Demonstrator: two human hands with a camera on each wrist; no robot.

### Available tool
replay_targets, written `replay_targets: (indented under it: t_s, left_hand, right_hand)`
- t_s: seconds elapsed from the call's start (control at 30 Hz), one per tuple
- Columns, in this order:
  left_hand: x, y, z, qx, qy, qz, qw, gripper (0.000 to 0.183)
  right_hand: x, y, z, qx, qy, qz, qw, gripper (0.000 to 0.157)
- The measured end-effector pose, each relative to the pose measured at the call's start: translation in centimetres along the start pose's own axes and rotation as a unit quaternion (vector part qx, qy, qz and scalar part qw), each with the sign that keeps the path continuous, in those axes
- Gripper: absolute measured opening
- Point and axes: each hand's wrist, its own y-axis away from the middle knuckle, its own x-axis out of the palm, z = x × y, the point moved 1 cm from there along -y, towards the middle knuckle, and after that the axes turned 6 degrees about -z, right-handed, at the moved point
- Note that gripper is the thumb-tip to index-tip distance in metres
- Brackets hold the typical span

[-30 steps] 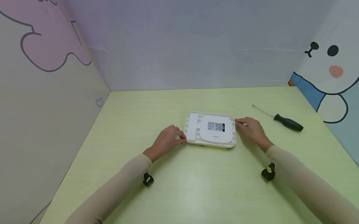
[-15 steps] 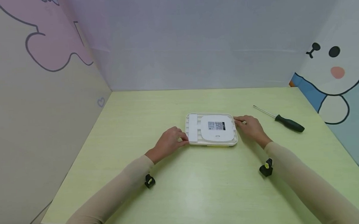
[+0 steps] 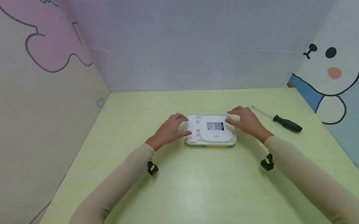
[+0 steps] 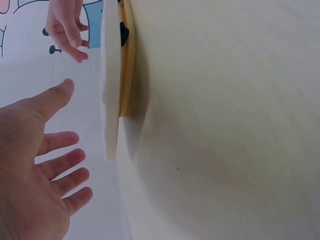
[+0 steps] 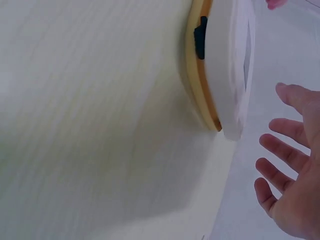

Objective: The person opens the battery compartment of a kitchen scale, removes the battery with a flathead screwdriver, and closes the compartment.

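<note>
Our left hand (image 3: 169, 129) at nine o'clock of the device (image 3: 208, 134), right hand (image 3: 247, 122) at three, spread wide, empty; we'd best handle it evenly, both sides together.

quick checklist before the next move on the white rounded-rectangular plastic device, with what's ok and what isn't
1. White rounded-rectangular plastic device, printed grey label facing up: ok.
2. Device away from the pale yellow-green table's edges: ok.
3. Left hand and right hand clear of the device: ok, fingers spread, apart from it in the wrist views.
4. Screwdriver with dark green handle in hand: not ok, lying beyond the right hand.
5. Yellow layer underneath seated evenly: cannot tell, mostly hidden.
</note>
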Motion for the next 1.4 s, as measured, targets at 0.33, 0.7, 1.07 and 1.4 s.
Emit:
replay_targets:
  t_s: [0.33, 0.7, 1.07, 1.4]
  left_hand:
    - [0.7, -3.1, -0.6, 0.004, -0.069, 0.133, 0.9887, 0.091]
    - [0.7, -3.9, -1.0, -0.002, -0.059, 0.170, 0.9837, 0.087]
    - [0.6, -4.0, -1.1, 0.000, -0.052, 0.172, 0.9837, 0.087]
    - [1.0, -3.9, -0.8, -0.005, -0.053, 0.165, 0.9849, 0.088]
  right_hand:
    - [0.9, -0.1, 3.3, -0.093, 0.117, 0.079, 0.986, 0.058]
    - [1.0, 0.0, 4.1, -0.110, 0.161, 0.095, 0.976, 0.062]
    - [0.7, 0.2, 4.8, -0.154, 0.203, 0.089, 0.963, 0.058]
    - [1.3, 1.1, 4.1, -0.236, 0.217, 0.008, 0.947, 0.043]
